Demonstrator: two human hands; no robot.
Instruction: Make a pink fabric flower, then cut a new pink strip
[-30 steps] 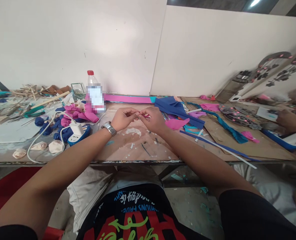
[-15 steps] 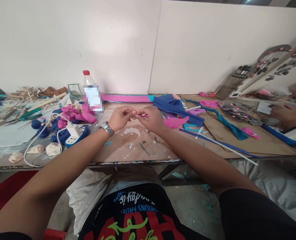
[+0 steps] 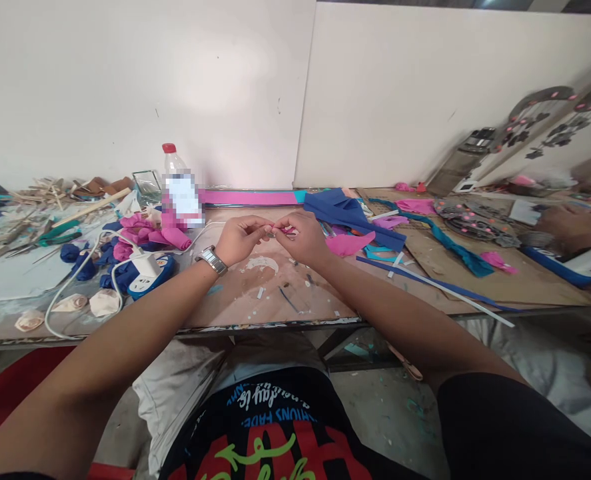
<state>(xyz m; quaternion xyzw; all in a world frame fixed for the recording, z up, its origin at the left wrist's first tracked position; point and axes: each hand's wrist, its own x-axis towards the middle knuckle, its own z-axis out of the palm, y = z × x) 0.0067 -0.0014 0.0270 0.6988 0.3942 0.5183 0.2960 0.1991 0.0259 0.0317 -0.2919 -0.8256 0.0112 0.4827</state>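
Observation:
Above the middle of the table, my left hand [image 3: 246, 238] and my right hand [image 3: 302, 235] meet fingertip to fingertip. Both are closed in a pinch on a small pink piece of crepe-like material [image 3: 289, 230], mostly covered by the fingers. Just right of my right hand lies a loose pink sheet [image 3: 350, 244], beside a folded dark blue sheet [image 3: 338, 208]. Behind the hands, a long flat pink strip [image 3: 250, 197] runs along the wall. To the left is a heap of crumpled pink pieces [image 3: 140, 230] and dark blue ones [image 3: 78, 260].
A bottle with a red cap [image 3: 169, 157] stands at back left, near a blue and white power strip [image 3: 148, 277] with a white cable. Cream rosettes [image 3: 104, 302] sit near the front edge. Green-handled pliers [image 3: 58, 235] lie farther left. Another person's hands [image 3: 570, 223] are at far right.
My hands remain pinched together, with only slight finger movement around the pink piece. The view has shifted slightly.

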